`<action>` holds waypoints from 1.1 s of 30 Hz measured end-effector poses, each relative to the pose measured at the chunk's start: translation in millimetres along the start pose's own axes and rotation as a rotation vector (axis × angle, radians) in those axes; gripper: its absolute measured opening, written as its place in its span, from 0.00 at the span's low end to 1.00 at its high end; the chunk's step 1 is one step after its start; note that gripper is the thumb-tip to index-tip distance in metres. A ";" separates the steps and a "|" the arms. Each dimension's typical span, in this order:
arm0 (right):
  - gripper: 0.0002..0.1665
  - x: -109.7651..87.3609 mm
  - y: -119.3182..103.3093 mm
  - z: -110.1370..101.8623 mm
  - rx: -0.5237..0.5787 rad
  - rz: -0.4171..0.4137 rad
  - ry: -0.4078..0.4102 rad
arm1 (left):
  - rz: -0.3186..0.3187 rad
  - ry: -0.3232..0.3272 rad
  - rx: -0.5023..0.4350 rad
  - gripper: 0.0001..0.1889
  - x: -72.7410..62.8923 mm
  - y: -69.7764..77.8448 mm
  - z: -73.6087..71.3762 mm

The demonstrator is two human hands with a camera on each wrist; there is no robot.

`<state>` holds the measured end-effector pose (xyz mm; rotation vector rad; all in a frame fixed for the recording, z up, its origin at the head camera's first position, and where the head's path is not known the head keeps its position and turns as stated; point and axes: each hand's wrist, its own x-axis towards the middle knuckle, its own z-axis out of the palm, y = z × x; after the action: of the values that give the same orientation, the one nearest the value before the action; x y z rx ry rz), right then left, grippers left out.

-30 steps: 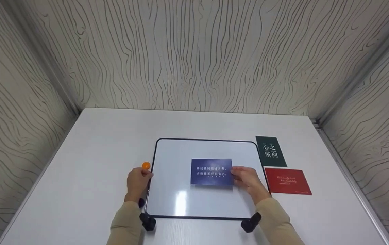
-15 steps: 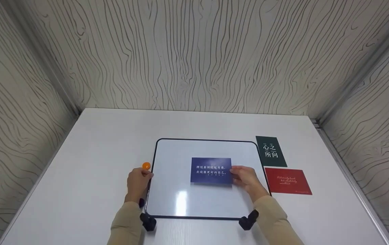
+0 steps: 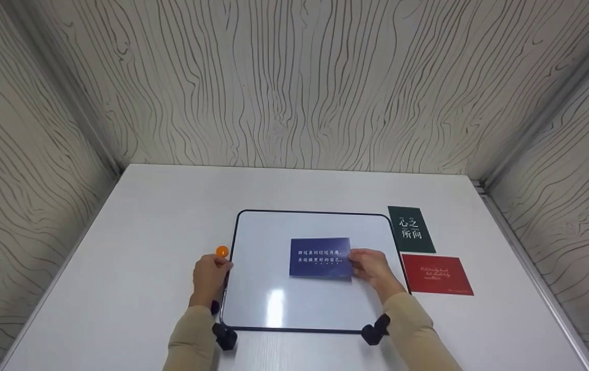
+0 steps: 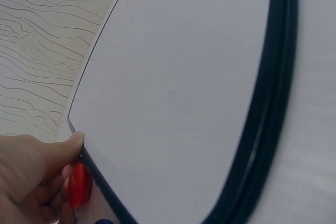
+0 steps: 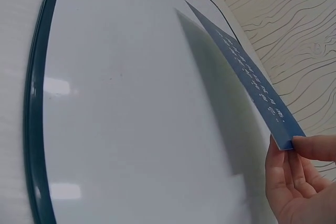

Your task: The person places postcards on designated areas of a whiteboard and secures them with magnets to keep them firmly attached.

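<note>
My right hand [image 3: 374, 265] pinches a blue postcard [image 3: 320, 257] with white writing by its right edge, thumb on its face. It is held over a whiteboard [image 3: 274, 232] with a dark rim. In the right wrist view the postcard [image 5: 247, 80] tilts above the board's surface and casts a shadow. My left hand [image 3: 208, 278] grips the board's left rim, with the thumb [image 4: 68, 150] on top and the other fingers curled below. Just past these fingers sits a round orange object [image 3: 222, 251]. In the left wrist view a glossy red piece [image 4: 80, 185] shows beside the curled fingers.
A green card [image 3: 412, 230] and a red card [image 3: 438, 274] lie right of the board on the white table [image 3: 135, 247]. Part of a small dark blue thing [image 4: 103, 221] shows by the board's rim. Patterned walls [image 3: 284, 93] enclose the back and sides.
My right hand has carried the blue postcard slightly away from me, and the shadow strip below its near edge has narrowed. The left hand stays at the board's rim.
</note>
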<state>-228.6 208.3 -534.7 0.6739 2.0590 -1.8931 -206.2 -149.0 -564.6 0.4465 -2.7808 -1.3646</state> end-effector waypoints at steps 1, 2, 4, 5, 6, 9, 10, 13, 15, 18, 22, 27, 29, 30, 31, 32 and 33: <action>0.22 0.2 -0.6 0.3 0.006 0.001 -0.003 | -0.001 -0.001 -0.002 0.08 -0.1 -0.2 -0.1; 0.22 0.8 -0.8 0.3 0.008 0.002 -0.006 | 0.000 -0.002 -0.002 0.08 -0.3 -0.2 -0.3; 0.21 1.4 -1.5 0.6 0.010 0.004 -0.002 | 0.001 -0.004 -0.001 0.08 -0.3 -0.4 -0.4; 0.21 1.6 -1.7 0.7 0.009 0.004 -0.003 | 0.002 -0.003 -0.001 0.07 -0.3 -0.6 -0.3; 0.20 1.9 -1.8 0.8 0.009 0.003 -0.003 | 0.003 -0.002 0.001 0.07 -0.1 -0.9 -0.2; 0.20 2.8 -1.7 1.3 0.010 -0.004 0.004 | 0.015 0.005 0.004 0.07 0.4 -1.6 -0.1; 0.20 3.2 -1.4 1.3 0.009 -0.007 0.004 | 0.022 0.010 0.005 0.07 0.7 -1.9 -0.1; 0.20 4.0 -0.8 1.6 -0.004 -0.020 0.022 | 0.046 0.021 0.011 0.07 1.1 -2.2 -0.4; 0.20 4.5 -0.1 1.7 -0.027 -0.031 0.040 | 0.057 0.029 0.014 0.07 1.3 -2.1 -0.6; 0.19 4.6 0.6 2.1 -0.064 -0.039 0.081 | 0.046 0.026 0.017 0.07 0.7 -1.0 -1.0; 0.18 5.8 0.8 3.4 -0.104 -0.057 0.118 | 0.028 0.024 0.014 0.07 0.1 0.8 -1.3; 0.16 6.2 2.3 3.6 -0.155 -0.069 0.157 | 0.027 0.014 0.000 0.07 -0.7 1.9 -0.9; 0.15 6.2 2.7 3.7 -0.174 -0.073 0.174 | 0.026 0.012 -0.004 0.07 -0.5 1.8 -0.7; 0.14 6.3 2.9 3.9 -0.181 -0.075 0.178 | 0.023 0.013 -0.006 0.07 -0.4 1.9 -0.8; 0.14 6.5 3.1 4.0 -0.187 -0.080 0.179 | 0.020 0.014 -0.006 0.07 -0.2 1.5 -0.6; 0.14 6.6 3.0 4.5 -0.198 -0.079 0.184 | 0.020 0.014 -0.004 0.07 0.3 0.8 -0.3; 0.14 6.7 3.2 5.1 -0.203 -0.078 0.187 | 0.019 0.015 -0.003 0.07 0.6 0.3 -0.2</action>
<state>-233.3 204.4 -541.3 0.7549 2.3863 -1.6841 -206.9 -149.1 -564.3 0.4275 -2.7637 -1.3561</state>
